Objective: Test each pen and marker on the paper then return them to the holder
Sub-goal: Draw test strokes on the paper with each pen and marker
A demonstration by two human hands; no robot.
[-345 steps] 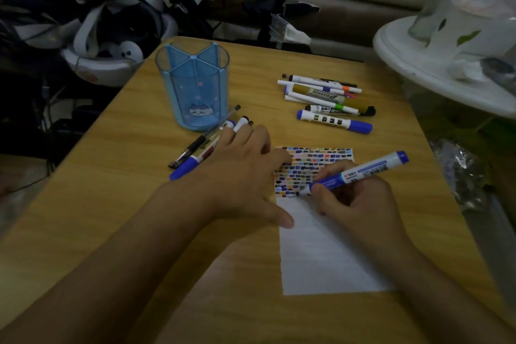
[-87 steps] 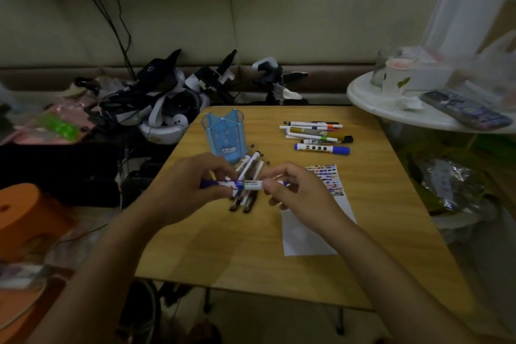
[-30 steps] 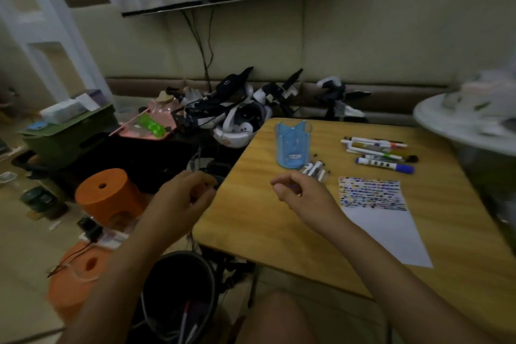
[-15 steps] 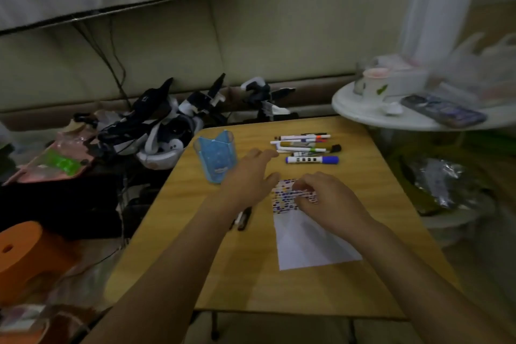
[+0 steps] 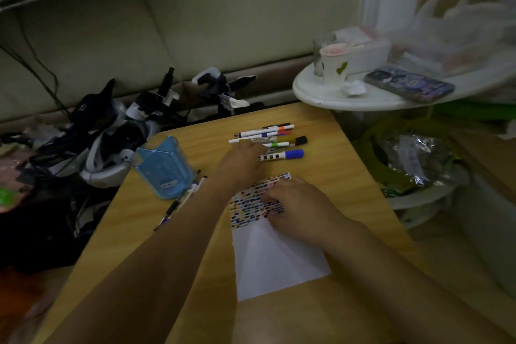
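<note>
A white sheet of paper [image 5: 276, 260] lies on the wooden table [image 5: 343, 184], its top part full of coloured test marks. My right hand [image 5: 296, 209] rests on those marks and holds nothing. My left hand [image 5: 241, 163] stretches across to the group of markers [image 5: 265, 137] at the table's far side. Its fingertips are at the left end of a blue-capped marker [image 5: 282, 155]; no grip shows. The blue translucent holder [image 5: 163, 167] stands at the left with nothing seen inside. Several pens [image 5: 181, 201] lie on the table just beside it.
A round white side table [image 5: 329, 92] with a cup [image 5: 333, 63] and a phone [image 5: 409, 84] stands at the right, close to the table's far corner. Dark headsets and gear [image 5: 111, 126] are heaped at the left, beyond the table edge. A foil-lined bag [image 5: 416, 159] sits below at the right.
My left hand has gone from beside the holder out to the marker group. My right hand has stayed on the paper. The view has dropped closer to the table.
</note>
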